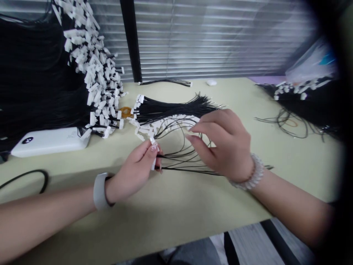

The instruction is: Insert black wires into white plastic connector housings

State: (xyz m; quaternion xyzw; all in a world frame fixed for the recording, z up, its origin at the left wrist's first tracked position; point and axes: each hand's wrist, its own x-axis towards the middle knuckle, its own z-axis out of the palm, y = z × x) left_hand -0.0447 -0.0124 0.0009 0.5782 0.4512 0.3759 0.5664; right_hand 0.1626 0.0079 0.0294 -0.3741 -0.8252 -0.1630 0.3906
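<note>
My left hand [142,162] is closed, thumb pressed on white plastic connectors [152,141] that have thin black wires attached. These black wires [183,160] run and loop to the right, passing behind and below my right hand [223,143]. The thumb and index finger of that hand are curved towards each other with a small gap at the tips, beside the looped wires; I see nothing held between them. Just beyond both hands lies a bundle of black wires [171,108] with white connectors at its left end. More white connectors [168,123] lie along its near side.
At left is a large heap of black wires [41,73] with many white connectors, beside a white power bank [52,141]. Yellow-brown rubber bands [126,112] lie near it. Another wire pile [317,103] lies right, and a short cable [165,81] near the blinds [220,40].
</note>
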